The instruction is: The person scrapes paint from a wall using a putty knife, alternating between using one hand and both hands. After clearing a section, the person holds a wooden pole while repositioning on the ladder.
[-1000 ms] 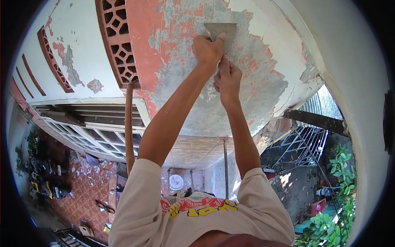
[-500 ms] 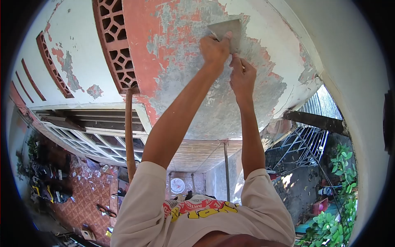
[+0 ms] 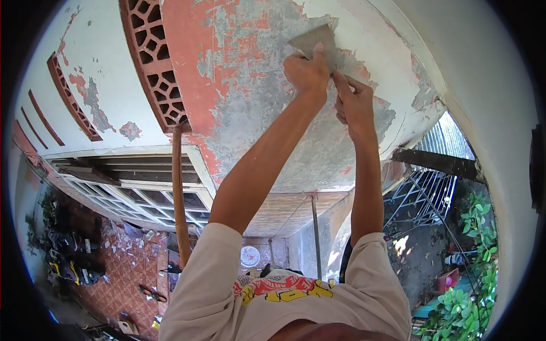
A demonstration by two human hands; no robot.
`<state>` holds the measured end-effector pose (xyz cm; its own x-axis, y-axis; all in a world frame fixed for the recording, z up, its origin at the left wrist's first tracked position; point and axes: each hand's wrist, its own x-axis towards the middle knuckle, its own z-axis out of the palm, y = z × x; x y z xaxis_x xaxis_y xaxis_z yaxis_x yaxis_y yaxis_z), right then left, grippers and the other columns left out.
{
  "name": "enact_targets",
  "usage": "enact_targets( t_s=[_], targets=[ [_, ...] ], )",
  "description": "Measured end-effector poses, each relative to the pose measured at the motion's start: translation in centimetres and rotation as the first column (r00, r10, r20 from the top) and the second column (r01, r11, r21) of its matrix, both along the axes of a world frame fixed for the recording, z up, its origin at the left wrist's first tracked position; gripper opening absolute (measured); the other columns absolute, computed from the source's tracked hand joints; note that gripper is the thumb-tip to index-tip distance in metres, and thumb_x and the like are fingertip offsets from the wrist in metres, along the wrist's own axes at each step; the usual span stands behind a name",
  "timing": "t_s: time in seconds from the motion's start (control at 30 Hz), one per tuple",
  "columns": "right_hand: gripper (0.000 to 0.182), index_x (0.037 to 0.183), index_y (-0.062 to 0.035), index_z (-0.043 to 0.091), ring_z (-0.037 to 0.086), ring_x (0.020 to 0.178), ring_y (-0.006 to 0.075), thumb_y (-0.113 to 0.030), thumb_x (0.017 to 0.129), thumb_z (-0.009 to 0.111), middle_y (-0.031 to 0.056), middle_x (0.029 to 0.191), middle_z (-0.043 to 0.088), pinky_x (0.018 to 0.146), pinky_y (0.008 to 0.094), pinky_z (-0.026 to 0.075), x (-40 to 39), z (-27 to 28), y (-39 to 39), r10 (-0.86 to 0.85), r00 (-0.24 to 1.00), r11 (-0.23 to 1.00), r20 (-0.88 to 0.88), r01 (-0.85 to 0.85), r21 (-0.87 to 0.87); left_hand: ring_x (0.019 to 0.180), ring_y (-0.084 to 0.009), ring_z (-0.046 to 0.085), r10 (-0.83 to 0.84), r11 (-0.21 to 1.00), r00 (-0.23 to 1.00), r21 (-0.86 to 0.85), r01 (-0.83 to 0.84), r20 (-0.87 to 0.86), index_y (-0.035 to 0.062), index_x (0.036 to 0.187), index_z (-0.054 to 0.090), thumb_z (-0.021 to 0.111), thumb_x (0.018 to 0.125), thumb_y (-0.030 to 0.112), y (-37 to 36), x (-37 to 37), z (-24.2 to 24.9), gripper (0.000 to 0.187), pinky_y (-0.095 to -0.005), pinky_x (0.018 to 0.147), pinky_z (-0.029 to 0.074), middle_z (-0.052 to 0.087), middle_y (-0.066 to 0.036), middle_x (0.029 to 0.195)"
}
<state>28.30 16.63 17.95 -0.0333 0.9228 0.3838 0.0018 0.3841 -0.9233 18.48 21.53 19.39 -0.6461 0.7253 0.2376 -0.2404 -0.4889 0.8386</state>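
Note:
High on the wall, a scraper (image 3: 314,38) with a wide, flat grey blade lies against the surface, close to the ragged edge of the white paint. My left hand (image 3: 307,71) is closed on it near the base of the blade, thumb laid along the metal. Just below and to the right, my right hand (image 3: 357,102) pinches the narrow handle end with thumb and index finger, while its other fingers curl. Most of the handle is hidden by my hands. Around them the wall (image 3: 261,131) shows bare grey plaster, patches of red and peeling white paint.
A red vent block (image 3: 153,68) and a wooden pole (image 3: 179,199) stand to the left, above a louvred window (image 3: 136,193). Far below are a tiled floor (image 3: 125,273) with debris and a white bucket lid (image 3: 249,256). A dark beam (image 3: 435,163) juts out at right, above green plants (image 3: 455,315).
Both hands have shifted a little to the right, the right hand more so, and the scraper's handle end has swung right. The view has also moved slightly.

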Motion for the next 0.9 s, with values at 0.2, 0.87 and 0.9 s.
enact_targets(
  t_s=[0.2,0.87,0.9],
  targets=[
    [0.034,0.106,0.0013,0.073,0.034,0.038,0.0027,-0.030,0.096,0.064,-0.0055,0.049,0.043,0.037,0.0245,0.024,0.4,0.2,0.6,-0.026,0.999,0.996,0.032,0.023,0.091,0.054,-0.0224,0.056,-0.058,0.998,0.998,0.018,0.058,0.025,-0.0061,0.064,0.059,0.079,0.082,0.018,1.0,-0.3,0.4,0.036,-0.0422,0.054,0.046,0.061,-0.014,0.061],
    [0.034,0.103,0.0007,0.073,0.031,0.040,0.0023,-0.032,0.094,0.067,-0.0072,0.050,0.039,0.037,0.0241,0.022,-1.0,0.1,0.9,-0.014,0.999,0.996,0.043,0.011,0.085,0.057,-0.0196,0.054,-0.102,0.994,0.995,0.035,0.102,0.018,-0.0057,0.066,0.059,0.080,0.082,0.019,0.6,-2.0,-0.3,0.036,-0.0398,0.051,0.046,0.062,-0.014,0.066],
    [0.034,0.104,-0.0006,0.072,0.028,0.040,0.0015,-0.033,0.095,0.066,-0.0089,0.050,0.035,0.036,0.0234,0.019,-1.5,0.4,0.9,0.000,1.000,0.999,0.027,-0.001,0.040,0.057,-0.0196,0.054,-0.098,0.995,0.995,0.022,0.098,0.017,-0.0058,0.066,0.059,0.080,0.082,0.019,0.7,-2.2,-0.2,0.037,-0.0396,0.051,0.046,0.062,-0.014,0.066]
  ],
)
